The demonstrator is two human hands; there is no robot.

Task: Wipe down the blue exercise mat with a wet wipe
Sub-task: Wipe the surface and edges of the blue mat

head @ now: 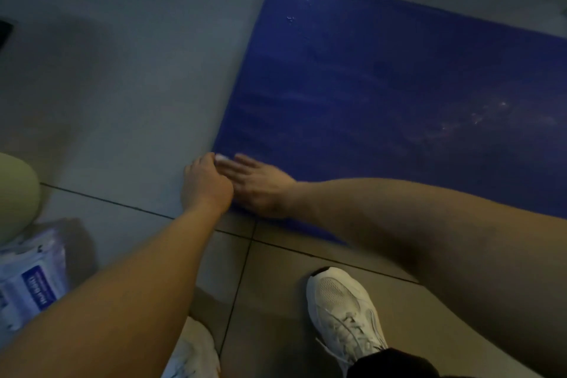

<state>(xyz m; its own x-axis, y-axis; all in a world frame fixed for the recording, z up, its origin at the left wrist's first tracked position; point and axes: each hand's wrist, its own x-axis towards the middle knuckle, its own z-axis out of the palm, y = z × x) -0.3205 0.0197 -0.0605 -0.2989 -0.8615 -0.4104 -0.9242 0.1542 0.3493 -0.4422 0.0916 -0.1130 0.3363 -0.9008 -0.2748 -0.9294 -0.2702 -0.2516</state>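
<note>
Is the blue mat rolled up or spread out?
Spread out: the blue exercise mat lies flat on the tiled floor, no roll visible.

mat (pixel 399 86): right end cut off | wipe pack (pixel 29 281): label blurred, cropped

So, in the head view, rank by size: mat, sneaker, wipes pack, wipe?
Blue exercise mat
white sneaker and wet wipes pack look alike, the pack cut off by the frame
wet wipe, mostly hidden
</note>
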